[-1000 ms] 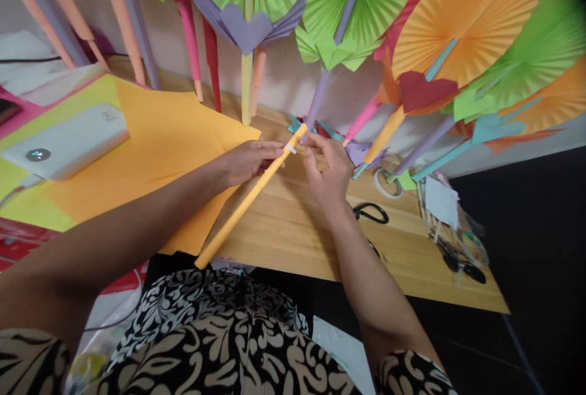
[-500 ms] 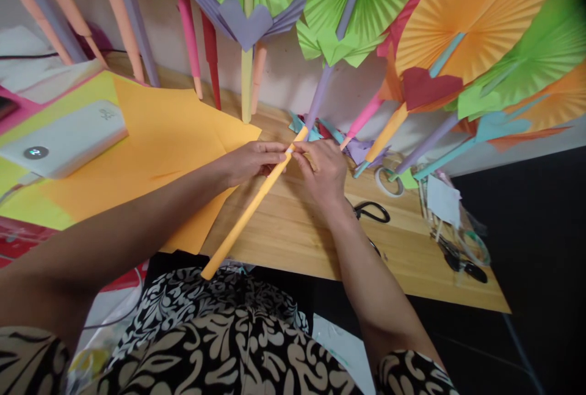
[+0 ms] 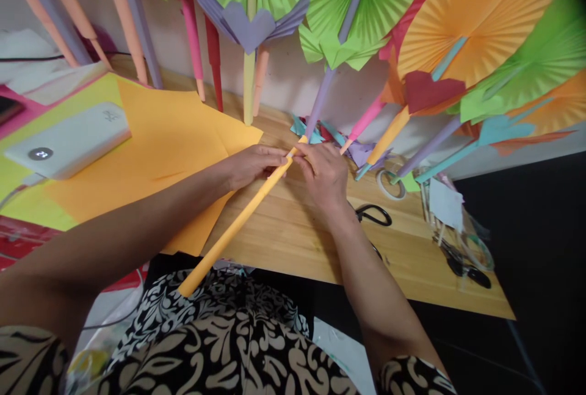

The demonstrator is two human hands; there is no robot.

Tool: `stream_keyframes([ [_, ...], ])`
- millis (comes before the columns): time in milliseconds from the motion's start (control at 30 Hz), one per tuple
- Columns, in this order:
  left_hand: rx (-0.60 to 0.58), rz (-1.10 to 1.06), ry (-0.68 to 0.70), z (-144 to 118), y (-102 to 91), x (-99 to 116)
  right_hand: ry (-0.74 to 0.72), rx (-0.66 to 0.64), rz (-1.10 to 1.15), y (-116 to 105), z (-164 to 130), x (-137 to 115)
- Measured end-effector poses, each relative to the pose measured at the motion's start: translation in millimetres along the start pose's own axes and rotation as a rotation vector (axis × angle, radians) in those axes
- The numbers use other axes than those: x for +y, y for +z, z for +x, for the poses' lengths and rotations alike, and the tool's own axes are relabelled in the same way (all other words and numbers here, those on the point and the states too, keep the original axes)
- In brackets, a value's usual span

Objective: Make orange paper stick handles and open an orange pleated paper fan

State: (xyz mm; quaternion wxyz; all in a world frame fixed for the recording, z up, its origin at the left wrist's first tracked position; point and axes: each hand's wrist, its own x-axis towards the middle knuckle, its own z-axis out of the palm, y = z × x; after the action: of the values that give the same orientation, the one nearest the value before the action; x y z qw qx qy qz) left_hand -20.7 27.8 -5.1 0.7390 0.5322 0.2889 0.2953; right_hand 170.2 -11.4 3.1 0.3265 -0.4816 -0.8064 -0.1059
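A long orange rolled-paper tube (image 3: 233, 231) slants from the table toward my lap. Near its upper end, my left hand (image 3: 257, 166) pinches it from the left. My right hand (image 3: 324, 172) is closed on the same tube from the other side, thumb and fingertips close to the left ones. Between the fingertips a small whitish patch shows on the tube; I cannot tell what it is. Orange paper sheets (image 3: 160, 132) lie under and beside my left forearm. Black-handled scissors (image 3: 375, 215) are partly hidden behind my right wrist.
Pleated paper fans on tube handles, such as a green fan (image 3: 366, 4) and an orange fan (image 3: 476, 22), lean along the wall. A white power bank (image 3: 73, 138) lies at left. A tape roll (image 3: 390, 185), paper scraps (image 3: 366, 152) and more scissors (image 3: 467, 270) are on the wooden table (image 3: 412, 254).
The lower end of the orange tube has swung left and down toward my lap. Both hands keep their hold near its upper end. The view has shifted slightly.
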Motion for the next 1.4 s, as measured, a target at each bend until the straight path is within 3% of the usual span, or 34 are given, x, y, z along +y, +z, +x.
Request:
stream_keyframes([
  [367,-0.004,-0.027,-0.044,-1,0.7,0,0.002,-0.03,-0.023,-1,-1,-1],
  [600,0.057,-0.052,-0.064,1,1.7,-2,0.019,0.018,0.075,-1,-1,-1],
  [1400,0.013,-0.029,0.01,2,-1.6,-10,0.009,-0.068,-0.004,-1,-2,-10],
])
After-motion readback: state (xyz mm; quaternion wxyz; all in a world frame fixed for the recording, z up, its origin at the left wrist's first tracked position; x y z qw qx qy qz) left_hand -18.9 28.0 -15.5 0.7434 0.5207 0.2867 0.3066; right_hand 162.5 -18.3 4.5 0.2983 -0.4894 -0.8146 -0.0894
